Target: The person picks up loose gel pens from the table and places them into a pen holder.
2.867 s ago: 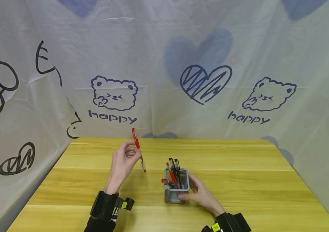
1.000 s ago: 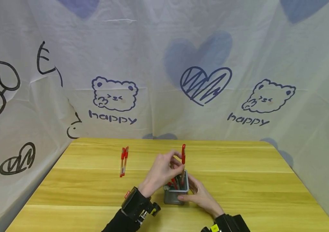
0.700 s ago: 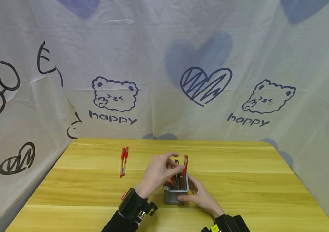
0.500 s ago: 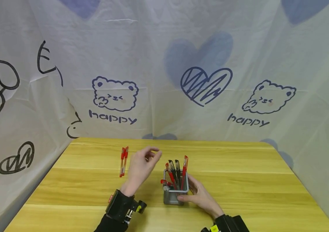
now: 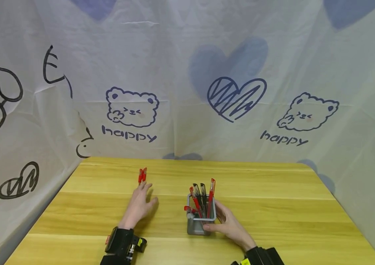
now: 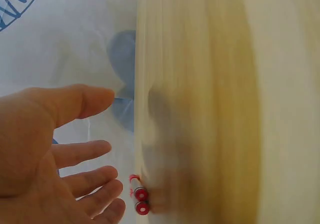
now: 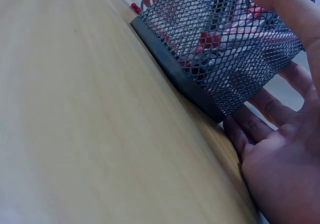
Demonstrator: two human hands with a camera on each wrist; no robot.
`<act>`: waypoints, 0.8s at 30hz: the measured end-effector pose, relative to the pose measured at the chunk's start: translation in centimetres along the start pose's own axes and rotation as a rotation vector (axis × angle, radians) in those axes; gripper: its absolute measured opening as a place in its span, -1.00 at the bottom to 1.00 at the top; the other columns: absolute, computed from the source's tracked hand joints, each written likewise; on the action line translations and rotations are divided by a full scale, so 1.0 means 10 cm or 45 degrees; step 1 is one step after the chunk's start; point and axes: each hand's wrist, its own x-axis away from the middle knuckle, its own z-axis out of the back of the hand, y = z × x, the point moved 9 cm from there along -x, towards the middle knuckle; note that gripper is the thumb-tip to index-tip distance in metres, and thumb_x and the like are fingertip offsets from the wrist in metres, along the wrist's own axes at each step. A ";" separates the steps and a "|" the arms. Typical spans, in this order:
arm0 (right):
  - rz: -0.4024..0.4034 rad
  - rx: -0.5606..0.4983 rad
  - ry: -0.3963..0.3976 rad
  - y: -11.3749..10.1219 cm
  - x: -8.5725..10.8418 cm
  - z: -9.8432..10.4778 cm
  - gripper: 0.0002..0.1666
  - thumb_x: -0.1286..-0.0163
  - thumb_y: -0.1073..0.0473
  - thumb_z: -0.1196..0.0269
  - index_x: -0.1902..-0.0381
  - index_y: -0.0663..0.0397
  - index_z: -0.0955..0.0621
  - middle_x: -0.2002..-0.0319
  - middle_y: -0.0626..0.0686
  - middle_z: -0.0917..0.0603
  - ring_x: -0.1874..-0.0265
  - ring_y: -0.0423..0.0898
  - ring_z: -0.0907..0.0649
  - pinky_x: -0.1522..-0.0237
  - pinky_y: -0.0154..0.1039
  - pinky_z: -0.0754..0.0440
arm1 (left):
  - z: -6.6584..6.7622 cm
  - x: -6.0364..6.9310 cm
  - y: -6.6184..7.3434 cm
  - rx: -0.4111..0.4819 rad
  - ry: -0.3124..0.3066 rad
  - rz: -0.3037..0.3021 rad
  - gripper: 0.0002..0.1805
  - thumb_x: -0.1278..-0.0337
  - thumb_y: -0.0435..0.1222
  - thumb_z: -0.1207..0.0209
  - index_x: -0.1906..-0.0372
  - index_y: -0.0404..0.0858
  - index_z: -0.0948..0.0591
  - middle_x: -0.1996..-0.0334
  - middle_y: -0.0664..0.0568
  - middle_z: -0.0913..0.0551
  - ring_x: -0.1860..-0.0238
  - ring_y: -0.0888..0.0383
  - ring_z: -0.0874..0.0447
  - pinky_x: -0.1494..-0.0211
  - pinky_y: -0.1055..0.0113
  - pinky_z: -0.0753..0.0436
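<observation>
Now, two red-capped pens point(image 5: 145, 174) lie on the desk point(image 5: 273, 206), right at the tips of my left fingers point(image 5: 147, 187). Slim, stiff plastic by the look of them: light, I'd say, tough enough for a firm pinch, but smooth, so they could roll or slip. Best hold, to my mind, is thumb and index across one barrel, just short of the cap. Both point away from me, long axes nearly parallel, caps beyond my fingertips, near ends hidden behind my fingers in the head view. And those left fingers? Spread, mostly straight, thumb out to the side, nothing in them; whether a tip touches a pen, I can't tell. Over to their right, well apart, stands the mesh cup point(image 5: 194, 227), upright, mouth facing up. My right fingers point(image 5: 220, 211) have it, curled round its right side, thumb at the front; stiff mesh, probably light, good to grip low on the wall. Left of those fingers, inside the cup, black pens point(image 5: 203, 195) and more red pens point(image 5: 211, 189) poke up, leaning different ways.
</observation>
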 end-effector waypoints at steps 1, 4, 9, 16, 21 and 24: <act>0.001 -0.002 0.000 0.00 0.00 0.00 0.06 -0.28 0.18 -0.41 -0.60 0.09 -0.11 -0.55 0.21 -0.25 -0.56 0.22 -0.20 -0.43 -0.54 -0.31 | -0.01 0.00 -0.01 0.001 -0.011 0.006 -0.34 -0.32 -0.31 -0.19 -0.44 -0.47 -0.32 -0.53 -0.46 -0.08 -0.52 -0.45 -0.05 -0.52 -0.36 -0.22; -0.004 0.007 0.003 -0.01 0.00 0.00 0.06 -0.27 0.17 -0.41 -0.60 0.09 -0.11 -0.55 0.21 -0.25 -0.56 0.22 -0.20 -0.53 -0.34 -0.30 | -0.05 0.00 -0.04 0.005 -0.043 0.031 -0.29 -0.31 -0.29 -0.19 -0.47 -0.48 -0.27 -0.55 -0.46 0.00 -0.54 -0.44 0.01 -0.54 -0.36 -0.17; -0.021 0.028 0.011 0.01 0.00 0.02 0.05 -0.28 0.17 -0.41 -0.60 0.08 -0.12 -0.54 0.19 -0.27 -0.55 0.20 -0.22 -0.59 0.07 -0.20 | -0.08 0.00 -0.07 -0.001 -0.085 0.046 -0.24 -0.29 -0.26 -0.21 -0.48 -0.52 -0.23 -0.57 -0.47 0.09 -0.56 -0.45 0.08 -0.56 -0.36 -0.10; -0.017 0.051 0.014 0.02 -0.01 0.03 0.08 -0.28 0.17 -0.41 -0.60 0.16 -0.09 -0.54 0.27 -0.25 -0.55 0.26 -0.21 -0.58 -0.09 -0.26 | -0.10 0.00 -0.08 -0.027 -0.107 0.042 -0.23 -0.29 -0.26 -0.22 -0.47 -0.55 -0.22 -0.56 -0.48 0.09 -0.55 -0.46 0.08 -0.57 -0.35 -0.08; -0.033 0.019 0.015 0.02 0.00 0.02 0.09 -0.27 0.17 -0.42 -0.60 0.13 -0.08 -0.55 0.23 -0.24 -0.56 0.21 -0.19 -0.42 -0.56 -0.30 | -0.10 -0.01 -0.08 -0.040 -0.115 0.039 -0.24 -0.32 -0.24 -0.21 -0.47 -0.55 -0.22 -0.56 -0.48 0.08 -0.54 -0.47 0.07 -0.57 -0.36 -0.09; -0.030 -0.001 0.011 0.02 0.01 0.01 0.08 -0.27 0.18 -0.41 -0.60 0.11 -0.09 -0.55 0.22 -0.24 -0.57 0.21 -0.18 -0.34 -0.67 -0.28 | -0.11 -0.01 -0.08 -0.049 -0.117 0.041 -0.24 -0.33 -0.23 -0.21 -0.45 -0.58 -0.23 -0.56 -0.48 0.08 -0.54 -0.46 0.07 -0.58 -0.34 -0.09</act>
